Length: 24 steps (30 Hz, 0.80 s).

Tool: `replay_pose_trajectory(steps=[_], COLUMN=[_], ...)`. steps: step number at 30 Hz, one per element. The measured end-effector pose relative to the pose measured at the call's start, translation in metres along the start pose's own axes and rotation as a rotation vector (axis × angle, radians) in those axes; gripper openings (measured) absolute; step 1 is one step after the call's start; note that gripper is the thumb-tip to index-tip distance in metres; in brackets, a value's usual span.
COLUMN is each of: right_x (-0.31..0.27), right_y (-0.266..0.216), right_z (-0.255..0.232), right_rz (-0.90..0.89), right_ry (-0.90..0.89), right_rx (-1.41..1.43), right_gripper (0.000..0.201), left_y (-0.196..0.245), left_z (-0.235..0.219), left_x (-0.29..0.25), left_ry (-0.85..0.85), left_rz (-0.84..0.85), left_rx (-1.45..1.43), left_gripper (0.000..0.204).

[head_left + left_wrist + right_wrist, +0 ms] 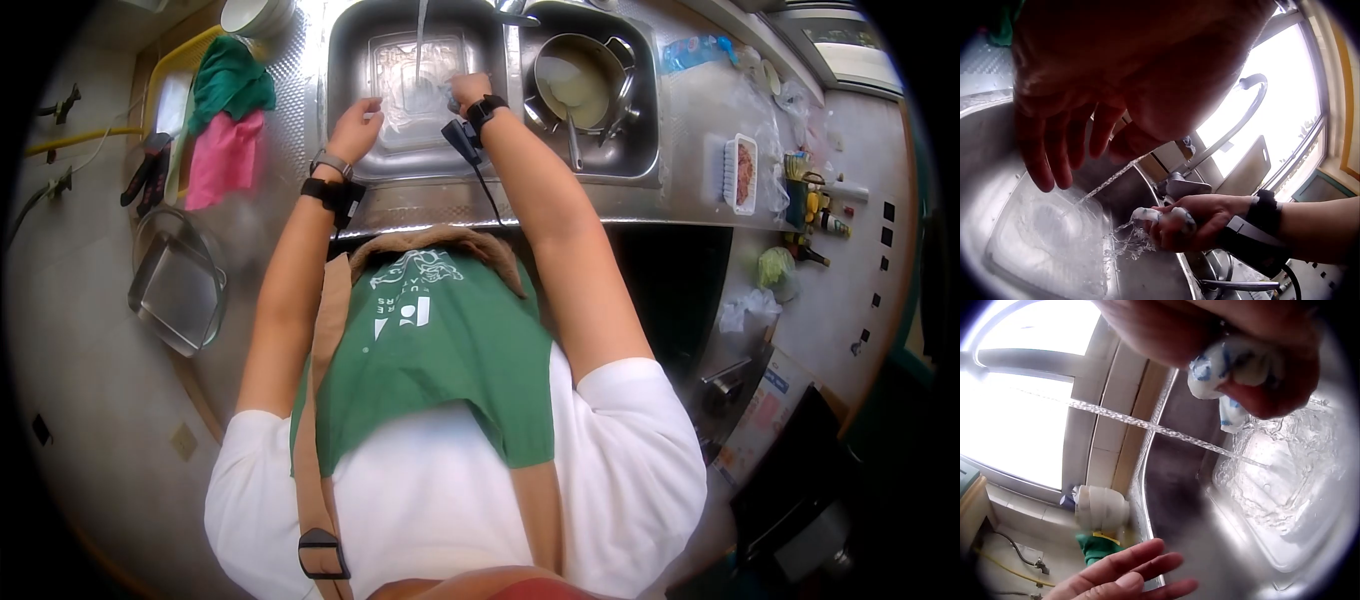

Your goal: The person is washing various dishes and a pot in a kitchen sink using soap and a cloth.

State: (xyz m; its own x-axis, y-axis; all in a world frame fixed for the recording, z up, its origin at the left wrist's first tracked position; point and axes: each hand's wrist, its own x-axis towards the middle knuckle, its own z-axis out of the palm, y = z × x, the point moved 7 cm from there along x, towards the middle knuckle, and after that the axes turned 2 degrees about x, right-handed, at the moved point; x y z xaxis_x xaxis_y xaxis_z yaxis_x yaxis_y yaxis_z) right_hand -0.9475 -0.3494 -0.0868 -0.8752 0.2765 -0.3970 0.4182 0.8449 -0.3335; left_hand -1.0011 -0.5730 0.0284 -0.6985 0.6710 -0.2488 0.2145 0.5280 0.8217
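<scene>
While water runs from the faucet [1235, 119]:
right hand [1188, 222]: wadded cloth [1160, 219] is gripped, squeezed over tray [395, 60]
left hand [352, 128]: fingers are held relaxed, nothing is held, above sink [345, 40]

A steel counter [690, 130] carries a double sink [335, 120], green cloth [228, 78], pink cloth [222, 155], white bowls [256, 14], a meat tray [742, 172] and bottles [815, 210].

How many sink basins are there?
2: the left basin, where the right hand wrings a cloth under running water, and the right basin, which holds a pot.
</scene>
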Motion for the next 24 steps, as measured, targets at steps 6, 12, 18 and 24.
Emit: replay_pose_trajectory(steps=[6,12,18,24], right_x=[-0.034,-0.049,-0.12,-0.19], right_y=[-0.025,-0.06,-0.108,-0.001], right_z=[-0.019,0.009,-0.074,-0.187], right_rz=[0.44,0.516,0.407,-0.072], right_ry=[0.201,0.121,-0.386,0.321], right_rx=[0.495,1.043,1.666,1.137], right_gripper=[0.031,0.042,0.067,0.035], left_y=[-0.01,0.046,0.037,0.026], left_z=[0.006,0.033,0.054,0.063], left_x=[-0.004,-0.022,0.011,0.029], left_ry=[-0.052,-0.222,-0.298,-0.116], left_rz=[0.015,0.034,-0.037,0.187], left_rx=[-0.013,-0.315,-0.456,0.245], left_gripper=[0.036,0.069,0.051,0.035])
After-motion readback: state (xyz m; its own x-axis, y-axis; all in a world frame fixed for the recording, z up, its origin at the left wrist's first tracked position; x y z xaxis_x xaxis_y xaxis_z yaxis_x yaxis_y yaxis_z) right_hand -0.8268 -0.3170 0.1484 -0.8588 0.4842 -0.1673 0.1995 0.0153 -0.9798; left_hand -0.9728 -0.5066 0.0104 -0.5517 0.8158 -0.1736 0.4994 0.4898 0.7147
